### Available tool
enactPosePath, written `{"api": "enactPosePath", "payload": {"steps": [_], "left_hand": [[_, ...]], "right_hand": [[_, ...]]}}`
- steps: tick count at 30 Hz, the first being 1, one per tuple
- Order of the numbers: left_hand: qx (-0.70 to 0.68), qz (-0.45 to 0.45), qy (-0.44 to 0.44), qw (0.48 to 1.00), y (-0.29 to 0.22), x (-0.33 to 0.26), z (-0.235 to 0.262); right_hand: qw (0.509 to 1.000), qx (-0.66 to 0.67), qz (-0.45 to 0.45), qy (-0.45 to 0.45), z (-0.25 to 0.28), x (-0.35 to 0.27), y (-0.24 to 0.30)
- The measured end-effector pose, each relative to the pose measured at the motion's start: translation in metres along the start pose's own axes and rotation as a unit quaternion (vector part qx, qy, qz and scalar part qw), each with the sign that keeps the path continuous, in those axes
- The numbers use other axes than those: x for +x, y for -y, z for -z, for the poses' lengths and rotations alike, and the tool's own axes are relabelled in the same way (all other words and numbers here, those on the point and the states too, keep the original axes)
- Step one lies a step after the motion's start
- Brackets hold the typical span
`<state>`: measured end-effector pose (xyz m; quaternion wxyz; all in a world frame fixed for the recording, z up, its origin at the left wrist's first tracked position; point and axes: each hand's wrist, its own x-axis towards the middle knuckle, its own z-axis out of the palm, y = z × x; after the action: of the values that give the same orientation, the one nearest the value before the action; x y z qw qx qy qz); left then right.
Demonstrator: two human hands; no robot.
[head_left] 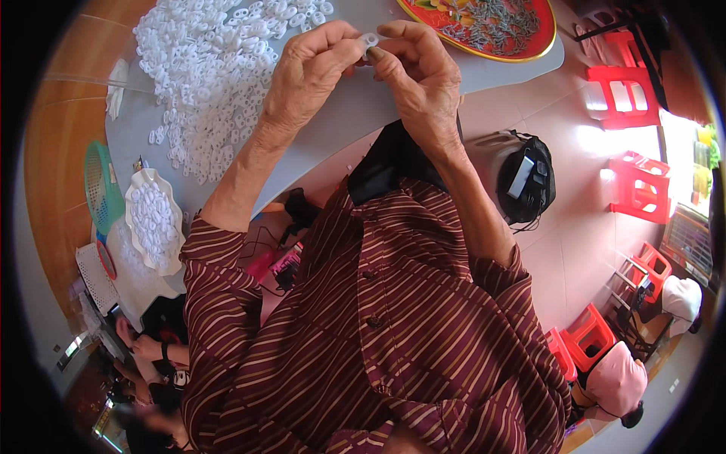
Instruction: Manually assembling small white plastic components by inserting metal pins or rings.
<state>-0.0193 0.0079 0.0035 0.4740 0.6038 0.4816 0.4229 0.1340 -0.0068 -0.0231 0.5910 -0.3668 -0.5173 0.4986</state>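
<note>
Both hands, left hand and right hand, pinch one small white plastic piece above the grey bench. At ten o'clock, one uncountable heap of white pieces; at one o'clock, one red tray.

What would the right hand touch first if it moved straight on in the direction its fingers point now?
The right hand points toward the left hand; its fingertips already pinch the small white ring, so it would press into that, then the left fingers.
</note>
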Motion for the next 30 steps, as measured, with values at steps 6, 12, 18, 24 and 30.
{"api": "enactPosePath", "payload": {"steps": [6,12,18,24,30], "left_hand": [[0.124,-0.068,0.052,0.989,-0.001,0.005,0.009],[0.106,-0.09,0.045,0.989,0.002,0.003,0.004],[0.1,-0.072,0.04,0.992,0.01,0.004,0.004],[0.113,-0.093,0.001,0.989,0.019,-0.001,-0.002],[0.109,-0.129,-0.032,0.985,0.023,-0.005,-0.008]], "right_hand": [[0.999,-0.021,-0.003,0.041,0.002,0.0,-0.001],[0.999,-0.022,0.001,0.026,0.0,-0.001,0.001],[0.999,0.015,-0.009,0.029,0.0,0.0,0.003],[0.994,-0.08,0.065,0.035,-0.002,0.0,-0.01],[0.982,-0.165,0.084,0.027,-0.001,-0.002,-0.001]]}}
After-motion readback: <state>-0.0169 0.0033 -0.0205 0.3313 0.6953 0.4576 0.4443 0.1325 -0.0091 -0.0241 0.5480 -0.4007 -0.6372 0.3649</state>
